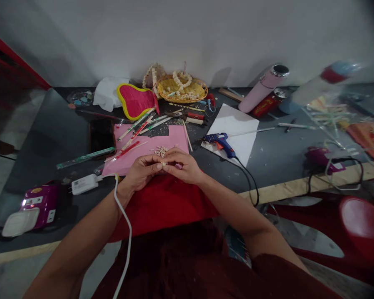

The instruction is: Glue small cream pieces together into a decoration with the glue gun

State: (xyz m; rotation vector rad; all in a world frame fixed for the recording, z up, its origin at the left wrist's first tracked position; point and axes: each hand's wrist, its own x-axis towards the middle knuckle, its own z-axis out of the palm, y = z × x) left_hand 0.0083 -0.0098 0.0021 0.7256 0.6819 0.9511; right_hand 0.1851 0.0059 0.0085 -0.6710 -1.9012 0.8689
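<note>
My left hand [143, 169] and my right hand [183, 166] meet over the front of a pink sheet [177, 135]. Between their fingertips they pinch a small cream-coloured piece [163, 164]. Just behind the fingers, a little pile of similar pale pieces [161, 151] lies on the sheet. To the right, a blue glue gun [222, 142] rests on white paper [247, 143]. Chopsticks in wrappers [137, 124] lie across the back of the pink sheet. Red cloth [171, 203] hangs below my hands.
A yellow basket [182, 96] with pale strung pieces stands at the back, beside a pink, yellow-edged shape [137, 101]. A pink flask [263, 89], a red can [269, 101] and a blurred bottle [314, 91] stand right. A white cable [127, 228] crosses my left forearm.
</note>
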